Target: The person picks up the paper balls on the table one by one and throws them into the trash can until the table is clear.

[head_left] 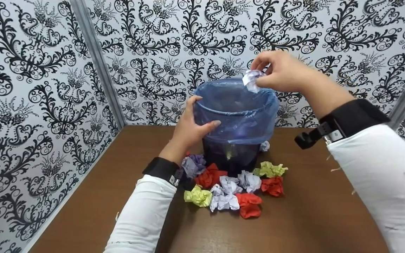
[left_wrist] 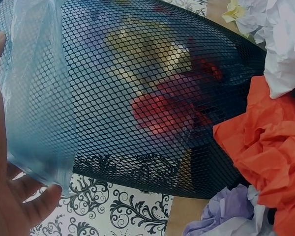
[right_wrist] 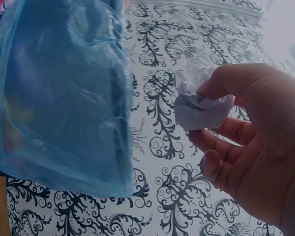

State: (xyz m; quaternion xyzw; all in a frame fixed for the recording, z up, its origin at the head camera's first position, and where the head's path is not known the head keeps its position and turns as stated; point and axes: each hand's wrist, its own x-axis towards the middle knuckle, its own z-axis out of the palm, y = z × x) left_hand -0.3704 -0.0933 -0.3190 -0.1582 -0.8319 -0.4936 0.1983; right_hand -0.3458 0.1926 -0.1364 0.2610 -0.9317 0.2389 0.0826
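Note:
A black mesh waste bin [head_left: 229, 160], lined with a translucent blue bag [head_left: 255, 128], stands slightly tilted on the table. My left hand [head_left: 192, 123] grips its left side near the rim, with the thumb across the front of the bag and a finger at the rim. Over the bin's right rim, my right hand [head_left: 283, 72] pinches a crumpled white paper ball [head_left: 252, 81] between thumb and fingers. In the left wrist view, red and yellow paper balls [left_wrist: 160, 105] show through the mesh, inside the bin.
Crumpled paper balls lie around the bin's base: white [head_left: 224, 202], red [head_left: 272, 186], yellow [head_left: 198, 196] and purple [head_left: 193, 165]. The brown table [head_left: 315, 211] meets patterned walls [head_left: 146, 63] behind and at the left.

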